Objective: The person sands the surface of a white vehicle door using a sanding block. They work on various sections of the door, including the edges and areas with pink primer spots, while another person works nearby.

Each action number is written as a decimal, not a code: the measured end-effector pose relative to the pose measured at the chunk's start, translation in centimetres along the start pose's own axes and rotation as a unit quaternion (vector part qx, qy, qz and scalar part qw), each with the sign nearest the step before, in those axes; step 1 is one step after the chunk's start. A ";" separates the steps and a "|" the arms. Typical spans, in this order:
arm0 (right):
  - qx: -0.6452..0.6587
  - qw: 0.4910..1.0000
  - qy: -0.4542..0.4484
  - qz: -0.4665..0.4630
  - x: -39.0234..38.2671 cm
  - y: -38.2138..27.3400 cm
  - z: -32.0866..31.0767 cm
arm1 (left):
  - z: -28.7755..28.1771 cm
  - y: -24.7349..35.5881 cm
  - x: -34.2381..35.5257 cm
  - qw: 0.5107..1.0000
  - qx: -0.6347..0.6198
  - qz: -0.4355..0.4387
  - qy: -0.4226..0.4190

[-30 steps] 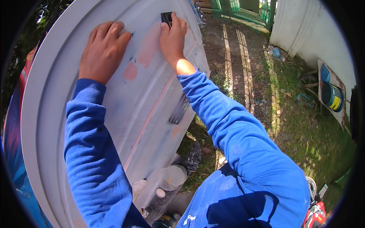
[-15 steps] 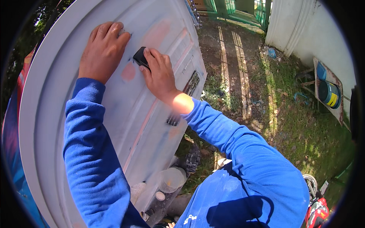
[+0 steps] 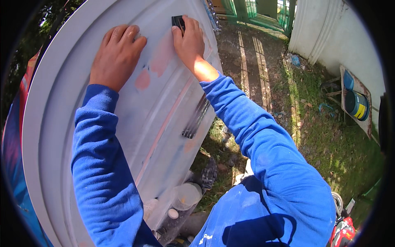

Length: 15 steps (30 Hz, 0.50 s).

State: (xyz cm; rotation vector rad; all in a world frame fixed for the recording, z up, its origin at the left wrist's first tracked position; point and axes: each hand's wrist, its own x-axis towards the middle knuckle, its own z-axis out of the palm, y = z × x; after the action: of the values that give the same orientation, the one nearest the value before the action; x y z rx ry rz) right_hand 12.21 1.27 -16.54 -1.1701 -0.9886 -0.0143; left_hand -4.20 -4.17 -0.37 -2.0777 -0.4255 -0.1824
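Note:
In front of me stands a large, ridged white panel (image 3: 111, 136) with pink patches (image 3: 142, 79) on its surface. High on it, my right hand (image 3: 191, 43) is closed round a small black block, which looks like a sanding block (image 3: 178, 22), pressed against the panel. Farther left, my left hand (image 3: 117, 55) rests on the panel with curled fingers. Its fingertips are hidden, so whatever lies under them does not show. Blue sleeves cover both arms.
Near the panel's lower edge are a clear plastic tub (image 3: 186, 196) and a small white-topped container (image 3: 173, 213). To the right, a dark bucket with a yellow band (image 3: 357, 105) sits on a board by the white wall (image 3: 341, 37). A green gate (image 3: 267, 16) stands far off.
My right hand has slid the block up and to the right along the panel, uncovering more of the pink patch. My left hand stays nearly in place.

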 end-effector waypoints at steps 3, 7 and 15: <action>0.047 0.993 0.023 0.109 -2.3 -3.5 1.2 | -0.7 -0.2 -0.4 1.000 -0.004 0.000 -0.010; 0.022 0.986 -0.082 -0.145 -8.5 -3.3 -0.3 | 0.8 0.0 -0.8 1.000 -0.012 -0.005 -0.010; 0.024 1.000 -0.004 -0.006 -8.1 -3.3 1.3 | 0.4 0.4 -0.5 0.999 -0.028 -0.015 -0.016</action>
State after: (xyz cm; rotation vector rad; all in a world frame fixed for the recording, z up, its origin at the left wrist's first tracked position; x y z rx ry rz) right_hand 4.87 -2.93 -19.29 -1.1207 -0.9966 0.0050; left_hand -4.50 -4.10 -1.06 -2.1329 -0.4750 -0.1807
